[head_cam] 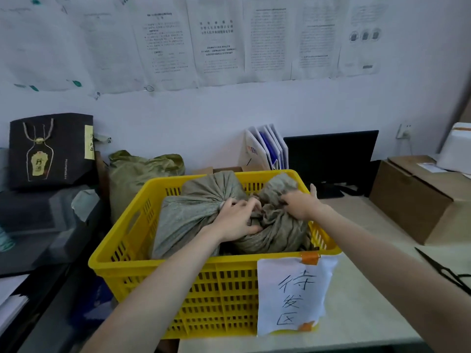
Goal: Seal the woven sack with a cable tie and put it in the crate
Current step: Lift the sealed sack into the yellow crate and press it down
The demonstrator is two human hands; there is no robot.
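Observation:
A yellow slatted crate [122, 253] stands on the table in front of me. Inside it lie two grey-green woven sacks, one on the left [183, 215] and one on the right [275, 233], both with gathered necks that meet near the middle. My left hand [237, 220] grips the bunched fabric where the necks meet. My right hand [300, 203] presses on the gathered top of the right sack, fingers curled into the cloth. No cable tie can be made out; the hands cover the necks.
A handwritten paper label [293, 294] is taped to the crate's front. Black scissors [443, 272] lie on the table at the right. A cardboard box [418, 197] and a monitor [331, 159] stand behind. Another green sack [137, 171] and a black gift bag [51, 151] sit at the left.

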